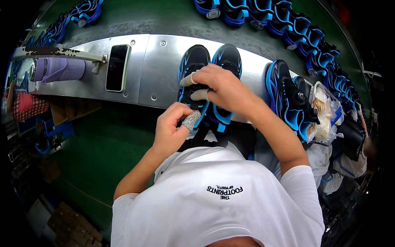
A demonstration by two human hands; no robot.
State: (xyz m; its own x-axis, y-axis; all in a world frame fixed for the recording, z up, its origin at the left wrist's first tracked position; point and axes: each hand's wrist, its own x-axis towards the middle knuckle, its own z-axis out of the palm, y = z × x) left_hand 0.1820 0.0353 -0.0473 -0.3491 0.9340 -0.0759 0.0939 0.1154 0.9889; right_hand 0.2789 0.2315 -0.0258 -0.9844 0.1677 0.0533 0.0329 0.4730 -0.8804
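Two black-and-blue sneakers stand side by side on the metal bench, toes pointing away from me: the left sneaker [195, 55] and the right sneaker [228, 55]. My right hand [224, 87] reaches over both, with beige covers on its bent thumb and finger. These close on the middle of the left sneaker's upper; the exact spot they grip is partly hidden. At that shoe's collar, my left hand [172, 125] is closed in a pinch, a silvery-grey cover on its thumb. What lies between its fingertips is hidden, though they touch the sneaker's opening.
On the metal bench [164, 66] lie a phone [118, 68] and a purple bottle [63, 70], beside a worn metal bar [57, 51]. More sneakers [284, 92] stand at the right, next to a tray of plastic-wrapped items [325, 111]. Beyond, rows of sneakers [284, 20] line a green surface.
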